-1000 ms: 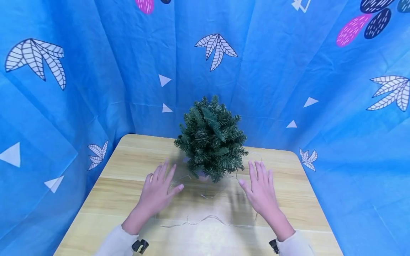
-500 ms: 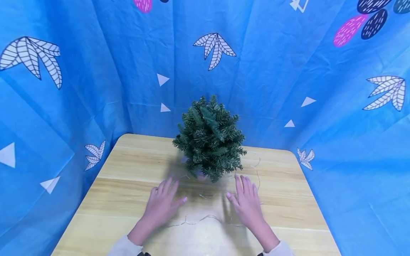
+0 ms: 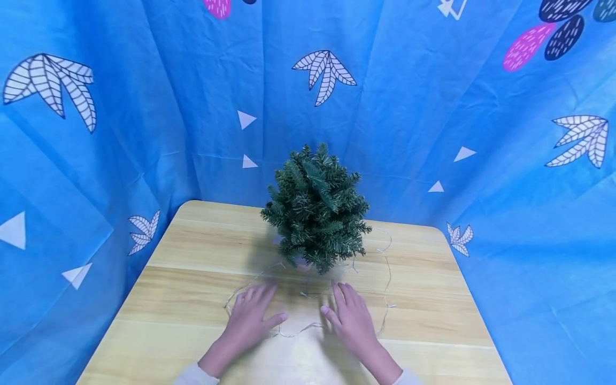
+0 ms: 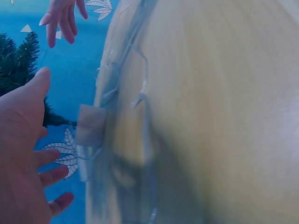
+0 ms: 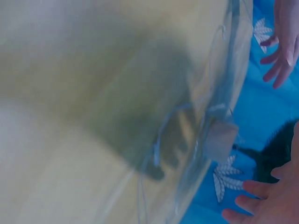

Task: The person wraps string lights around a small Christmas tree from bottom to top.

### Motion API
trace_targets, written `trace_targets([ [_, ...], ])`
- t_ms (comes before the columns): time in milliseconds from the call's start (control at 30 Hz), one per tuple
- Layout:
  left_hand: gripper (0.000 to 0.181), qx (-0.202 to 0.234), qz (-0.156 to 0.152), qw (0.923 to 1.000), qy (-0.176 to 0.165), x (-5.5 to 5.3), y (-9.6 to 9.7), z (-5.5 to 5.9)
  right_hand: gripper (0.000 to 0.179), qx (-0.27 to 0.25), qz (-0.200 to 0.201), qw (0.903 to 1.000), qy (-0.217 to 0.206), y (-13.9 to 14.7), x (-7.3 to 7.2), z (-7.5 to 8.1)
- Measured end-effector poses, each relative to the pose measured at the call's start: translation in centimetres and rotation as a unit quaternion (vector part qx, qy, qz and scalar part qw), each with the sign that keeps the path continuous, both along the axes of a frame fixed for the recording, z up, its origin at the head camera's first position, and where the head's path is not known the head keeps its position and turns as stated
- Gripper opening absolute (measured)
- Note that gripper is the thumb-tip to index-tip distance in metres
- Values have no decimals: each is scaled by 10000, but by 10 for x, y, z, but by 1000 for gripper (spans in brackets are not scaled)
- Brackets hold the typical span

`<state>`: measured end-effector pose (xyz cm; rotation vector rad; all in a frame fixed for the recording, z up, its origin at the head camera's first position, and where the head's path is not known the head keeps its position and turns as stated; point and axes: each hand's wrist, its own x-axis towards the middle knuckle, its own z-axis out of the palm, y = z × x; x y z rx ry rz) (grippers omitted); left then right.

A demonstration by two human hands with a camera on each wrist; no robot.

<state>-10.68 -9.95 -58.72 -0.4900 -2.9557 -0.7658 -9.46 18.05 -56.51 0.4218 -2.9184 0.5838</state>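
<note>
Each grip is wide and empty: the left hand [image 3: 250, 315] and right hand [image 3: 353, 321] are held over wire [image 3: 313, 325], nearer than the artificial fir tree [image 3: 315, 211] on the table [image 3: 192, 240]. The wire could be snagged and tangled by a dragged hand.
</note>
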Motion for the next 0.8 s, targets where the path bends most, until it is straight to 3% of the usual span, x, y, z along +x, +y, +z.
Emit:
trace_targets([
  [300, 81, -24, -411, 9990, 163, 7, 3, -26, 67, 398, 432, 9982, 77, -12, 8, -23],
  [633, 67, -62, -429, 9989, 154, 10, 2, -43, 48, 716, 800, 9877, 1133, -11, 11, -43],
  [800, 53, -220, -497, 9985, 100, 10, 0, -46, 31, 645, 947, 9850, 1288, -9, 12, -49],
])
